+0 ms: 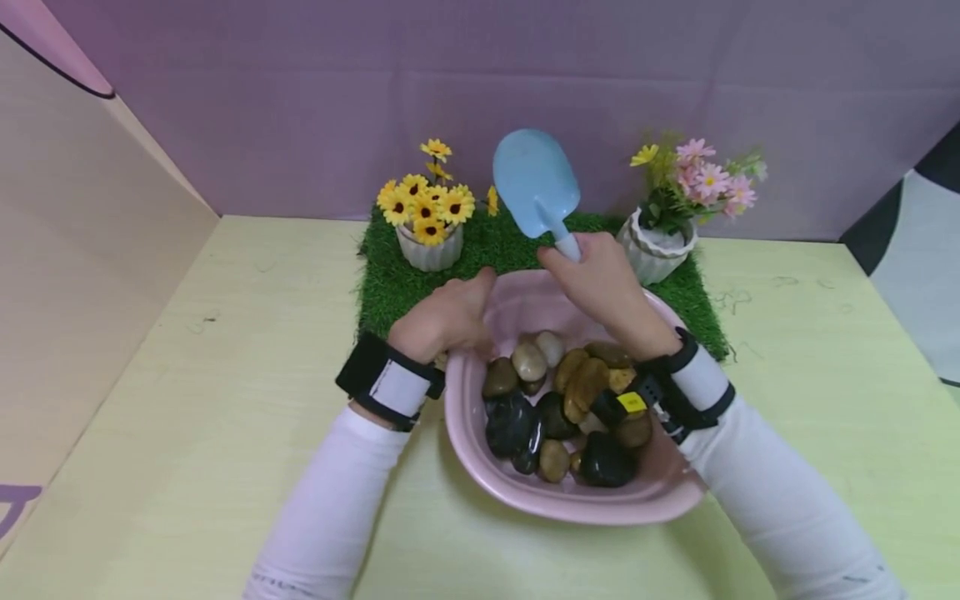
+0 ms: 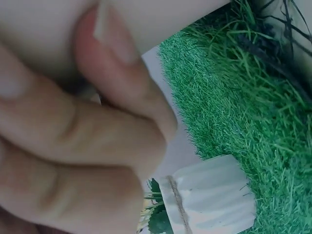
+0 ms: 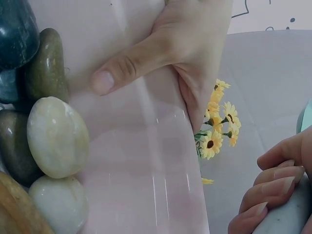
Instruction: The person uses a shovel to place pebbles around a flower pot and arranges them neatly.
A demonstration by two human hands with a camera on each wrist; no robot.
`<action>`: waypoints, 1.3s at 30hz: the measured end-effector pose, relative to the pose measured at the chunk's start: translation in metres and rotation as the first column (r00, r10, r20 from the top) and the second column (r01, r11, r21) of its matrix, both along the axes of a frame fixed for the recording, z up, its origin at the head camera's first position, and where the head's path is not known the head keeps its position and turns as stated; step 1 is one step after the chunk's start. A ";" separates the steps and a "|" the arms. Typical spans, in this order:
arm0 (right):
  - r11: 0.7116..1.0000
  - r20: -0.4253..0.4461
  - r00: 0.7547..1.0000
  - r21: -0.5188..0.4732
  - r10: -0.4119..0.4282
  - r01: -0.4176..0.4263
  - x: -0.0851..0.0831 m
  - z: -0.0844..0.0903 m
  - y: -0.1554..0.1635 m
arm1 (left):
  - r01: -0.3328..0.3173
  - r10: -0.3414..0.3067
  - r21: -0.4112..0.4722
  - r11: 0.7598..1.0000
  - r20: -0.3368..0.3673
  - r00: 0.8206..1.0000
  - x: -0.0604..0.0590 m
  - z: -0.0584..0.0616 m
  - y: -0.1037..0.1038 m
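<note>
A smooth purple-grey cloth backdrop (image 1: 480, 108) stands behind a pale yellow wood-grained tabletop (image 1: 247, 375), and against it lies a rectangular mat of green artificial grass (image 1: 390, 292). On the mat's left stands a ribbed white pot of yellow, dark-centred daisies (image 1: 430, 248); on its right, a ribbed white pot of pink and yellow flowers (image 1: 652, 250), tilted in the head view.

A light blue toy shovel with a broad rounded blade (image 1: 536, 183) is held up beyond the far end of a glossy pink basin with rounded corners (image 1: 570, 508). The shovel's long axis runs on a slant: the blade points away from the person, toward the backdrop and somewhat left, while the handle comes back down to the right, into the right hand (image 1: 600, 279). That hand's fingers are curled closely around the handle, as the right wrist view also shows.

The left hand (image 1: 448, 315) grips the basin's left rim near the far end, thumb lying inside against the wall and the rest of the hand over the outside. The basin's near part is over the tabletop and its far part over the mat; whether it rests flat cannot be told. Inside it lies a heap of smooth black, brown and cream stones (image 1: 587, 387). The right forearm, in a white sleeve (image 1: 787, 500), crosses the basin's right rim in view.
</note>
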State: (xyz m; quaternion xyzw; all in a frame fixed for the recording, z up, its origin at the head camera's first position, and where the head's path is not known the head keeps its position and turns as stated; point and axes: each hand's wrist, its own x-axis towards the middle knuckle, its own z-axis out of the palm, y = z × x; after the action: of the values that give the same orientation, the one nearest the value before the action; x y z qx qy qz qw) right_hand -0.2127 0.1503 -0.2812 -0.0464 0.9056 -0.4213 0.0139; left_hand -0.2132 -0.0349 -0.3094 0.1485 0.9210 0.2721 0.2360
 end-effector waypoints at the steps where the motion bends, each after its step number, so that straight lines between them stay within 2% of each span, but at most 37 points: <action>1: 1.000 -0.001 1.000 -0.002 -0.001 0.001 0.000 0.000 0.000 | 0.003 -0.003 0.007 1.000 -0.004 1.000 0.000 0.000 0.000; 9: 1.000 0.000 1.000 -0.002 -0.017 0.017 -0.001 0.001 0.000 | 0.023 -0.021 0.066 0.998 -0.037 0.999 -0.001 -0.003 -0.006; 16: 1.000 -0.002 1.000 0.020 0.000 0.000 0.000 0.003 0.000 | 0.031 -0.027 0.071 0.997 -0.059 0.998 -0.001 -0.005 -0.008; 24: 1.000 0.008 1.000 -0.019 -0.017 0.017 -0.001 0.002 -0.002 | -0.018 0.020 0.164 0.986 -0.013 1.000 0.000 -0.009 -0.010; 31: 0.999 0.017 0.999 -0.039 -0.027 0.027 -0.002 0.001 0.004 | 0.006 0.002 0.185 0.983 -0.045 0.999 0.000 -0.014 -0.011; 39: 0.998 -0.030 0.999 0.056 0.012 -0.010 -0.006 0.009 0.020 | 0.007 0.005 0.194 0.981 -0.061 0.998 -0.001 -0.017 -0.009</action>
State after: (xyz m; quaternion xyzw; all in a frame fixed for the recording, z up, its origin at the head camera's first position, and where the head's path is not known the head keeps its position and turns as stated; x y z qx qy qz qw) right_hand -0.2183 0.1703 -0.2726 -0.0571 0.9170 -0.3948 0.0039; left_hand -0.2137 -0.0444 -0.3261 0.1797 0.8968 0.3556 0.1923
